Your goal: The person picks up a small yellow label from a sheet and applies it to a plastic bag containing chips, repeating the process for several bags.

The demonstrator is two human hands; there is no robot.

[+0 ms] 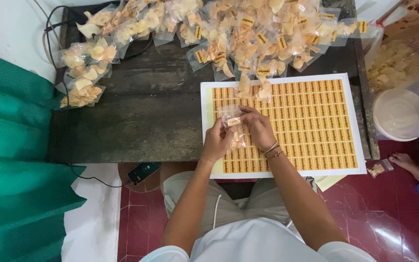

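Head view: both hands met over the near-left part of the yellow sticker sheet (311, 121) on the dark wooden table (136, 121). Left hand (217, 140) and right hand (259, 127) both pinched one small clear cracker packet (233, 127), held between them just above the sheet. Packet's long axis ran roughly away from the person; a yellow sticker (233, 121) sat near its top, under the fingertips of both hands. Neither hand clearly nearer. Pile of labelled packets (248, 34) lay well beyond, at the far edge.
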